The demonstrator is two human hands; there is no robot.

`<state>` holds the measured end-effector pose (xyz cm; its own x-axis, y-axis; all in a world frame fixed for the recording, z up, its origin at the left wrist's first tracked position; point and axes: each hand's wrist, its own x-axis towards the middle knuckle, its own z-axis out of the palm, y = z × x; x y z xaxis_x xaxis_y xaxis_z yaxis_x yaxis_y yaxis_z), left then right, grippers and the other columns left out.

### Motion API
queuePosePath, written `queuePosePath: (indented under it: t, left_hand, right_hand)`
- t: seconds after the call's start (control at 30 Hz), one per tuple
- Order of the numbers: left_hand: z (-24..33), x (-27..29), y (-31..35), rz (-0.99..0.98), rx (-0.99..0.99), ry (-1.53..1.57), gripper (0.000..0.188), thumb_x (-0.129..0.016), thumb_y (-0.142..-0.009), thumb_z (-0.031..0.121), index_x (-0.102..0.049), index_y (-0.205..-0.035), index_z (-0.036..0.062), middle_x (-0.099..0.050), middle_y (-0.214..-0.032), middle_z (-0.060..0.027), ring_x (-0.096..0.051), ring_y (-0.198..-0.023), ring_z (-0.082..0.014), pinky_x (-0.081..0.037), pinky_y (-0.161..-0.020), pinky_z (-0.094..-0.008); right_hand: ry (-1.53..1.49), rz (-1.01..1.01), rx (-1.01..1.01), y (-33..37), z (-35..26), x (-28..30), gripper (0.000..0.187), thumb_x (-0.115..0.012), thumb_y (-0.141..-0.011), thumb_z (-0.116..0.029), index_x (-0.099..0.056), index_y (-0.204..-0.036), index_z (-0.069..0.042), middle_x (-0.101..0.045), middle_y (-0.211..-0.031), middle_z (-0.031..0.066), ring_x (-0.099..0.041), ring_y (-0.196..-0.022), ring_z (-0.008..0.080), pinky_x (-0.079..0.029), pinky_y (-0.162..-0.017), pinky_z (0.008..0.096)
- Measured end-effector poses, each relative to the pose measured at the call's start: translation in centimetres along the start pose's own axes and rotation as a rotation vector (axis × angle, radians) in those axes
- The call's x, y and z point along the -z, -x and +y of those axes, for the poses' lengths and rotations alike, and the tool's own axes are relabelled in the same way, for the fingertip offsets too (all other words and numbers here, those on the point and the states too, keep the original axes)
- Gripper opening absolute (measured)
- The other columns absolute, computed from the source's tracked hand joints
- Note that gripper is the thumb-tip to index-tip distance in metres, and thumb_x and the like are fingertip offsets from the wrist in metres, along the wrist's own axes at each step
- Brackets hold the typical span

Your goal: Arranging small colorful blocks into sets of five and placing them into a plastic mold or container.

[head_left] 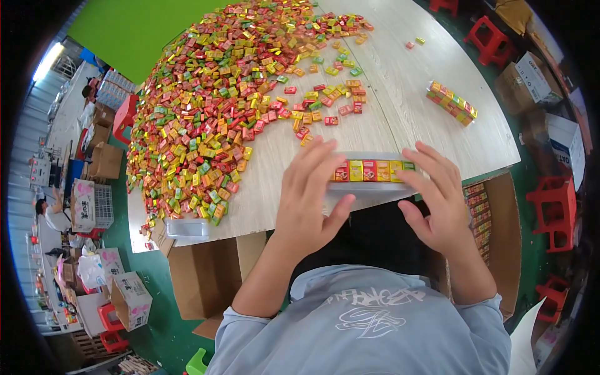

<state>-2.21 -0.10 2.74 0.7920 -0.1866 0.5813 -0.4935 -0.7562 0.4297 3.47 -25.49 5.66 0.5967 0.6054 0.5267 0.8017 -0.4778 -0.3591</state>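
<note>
My left hand (310, 194) and my right hand (437, 197) grip the two ends of a clear plastic tray (369, 185) at the near edge of the wooden table (406, 81). A row of small coloured candy boxes (372, 170), red, yellow, orange and green, fills the tray. A large heap of the same small boxes (231, 94) covers the table's left and far side, just beyond my left hand.
A filled strip of boxes (451, 103) lies on the table at the right. An empty clear tray (186, 227) sits at the near left edge. Open cardboard cartons stand below the table at left (206, 275) and right (494, 231). Red stools (553, 212) and other workers (53, 212) are around.
</note>
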Motion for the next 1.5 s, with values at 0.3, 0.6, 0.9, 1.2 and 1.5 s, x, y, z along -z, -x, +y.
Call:
queuePosePath:
  t: [0.3,0.6,0.9,1.2,1.5]
  left_hand:
    - [-1.5,-2.8,0.5,0.116,0.181,0.359,0.063,-0.068,-0.099,0.027,-0.041,-0.148,-0.0016,-0.048,-0.14,-0.0187,-0.053,-0.128,-0.0304,-0.039,-0.114,-0.0428]
    - [-2.2,-4.8,1.0,0.278,0.195,0.503,0.087,-0.083,-0.089,0.024,-0.03,-0.153,-0.0028,-0.051,-0.141,-0.0241,-0.054,-0.126,-0.0374,-0.042,-0.111,-0.0464]
    - [-2.8,-6.6,1.5,0.338,0.053,0.469,0.094,-0.088,-0.084,0.027,-0.03,-0.153,-0.0014,-0.055,-0.135,-0.0243,-0.058,-0.116,-0.0366,-0.046,-0.104,-0.0464]
    - [-2.9,-7.2,1.7,0.383,0.027,0.482,0.093,-0.088,-0.084,0.032,-0.033,-0.15,-0.0018,-0.058,-0.133,-0.0227,-0.058,-0.116,-0.0377,-0.044,-0.105,-0.0488]
    - [-3.0,-7.4,1.5,0.402,-0.025,0.497,0.097,-0.087,-0.084,0.029,-0.028,-0.156,0.0026,-0.056,-0.138,-0.026,-0.058,-0.118,-0.04,-0.044,-0.104,-0.0501]
  right_hand:
    - [-0.362,-0.22,-0.169,-3.6,1.1,0.2,0.033,-0.082,-0.084,-0.015,-0.063,-0.11,-0.006,-0.067,-0.13,0.0144,-0.062,-0.122,0.0342,-0.047,-0.105,0.0413]
    - [-0.225,-0.22,-0.013,-4.4,1.5,0.8,0.031,-0.083,-0.083,-0.013,-0.063,-0.107,-0.006,-0.069,-0.122,0.0135,-0.067,-0.11,0.0348,-0.051,-0.098,0.0416]
    - [-0.128,-0.347,0.058,-6.9,-0.5,-0.1,0.032,-0.083,-0.082,-0.021,-0.064,-0.104,-0.007,-0.068,-0.12,0.0148,-0.063,-0.109,0.0366,-0.048,-0.096,0.0416]
    - [-0.122,-0.316,0.081,-7.3,-0.6,-0.1,0.023,-0.08,-0.084,-0.019,-0.065,-0.099,-0.009,-0.069,-0.112,0.0093,-0.066,-0.101,0.0315,-0.05,-0.089,0.0421]
    - [-0.024,-0.284,0.279,-7.9,0.2,0.4,0.028,-0.085,-0.079,-0.019,-0.069,-0.098,-0.006,-0.071,-0.111,0.0114,-0.068,-0.093,0.0305,-0.051,-0.081,0.0408]
